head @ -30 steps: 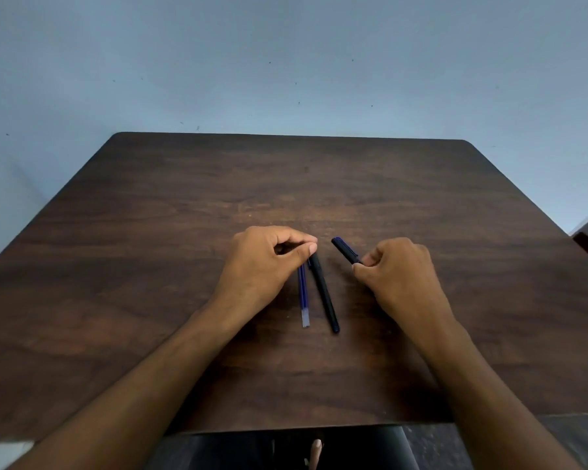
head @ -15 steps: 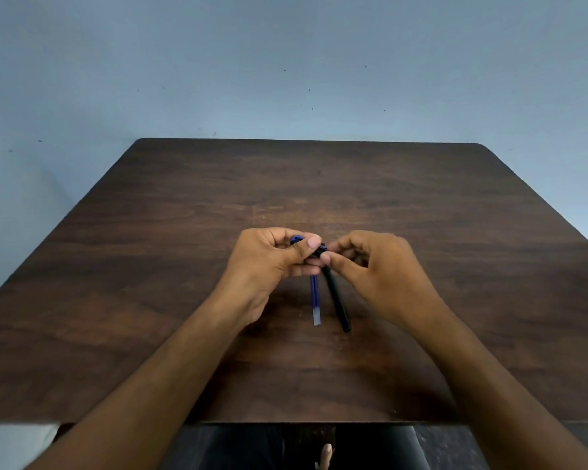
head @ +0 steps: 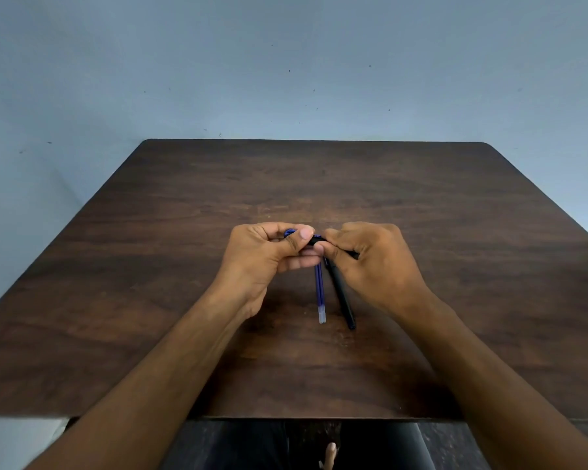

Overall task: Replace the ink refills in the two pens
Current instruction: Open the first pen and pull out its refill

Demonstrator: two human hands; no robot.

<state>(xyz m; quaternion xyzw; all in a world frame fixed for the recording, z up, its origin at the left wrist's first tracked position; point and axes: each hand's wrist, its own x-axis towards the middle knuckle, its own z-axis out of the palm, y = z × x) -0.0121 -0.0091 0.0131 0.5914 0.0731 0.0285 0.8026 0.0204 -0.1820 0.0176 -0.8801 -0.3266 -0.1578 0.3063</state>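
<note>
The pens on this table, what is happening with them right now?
A person holds one pen above the wooden table, the left hand and the right hand each gripping one end, apparently to open it. A blue refill and a second black pen lie side by side on the table just below the hands.

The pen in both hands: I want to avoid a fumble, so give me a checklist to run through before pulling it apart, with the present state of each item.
1. Left hand has a grip on the blue-capped end of the held pen: ok.
2. Right hand has a grip on the black barrel: ok.
3. Whether the two parts have loosened: cannot tell, fingers cover the joint.
4. Blue refills lie on the table within reach: ok.
5. Second black pen lies beside the refills, apart from the hands: ok.
6. How many refills lie there: cannot tell, too close together.
</note>
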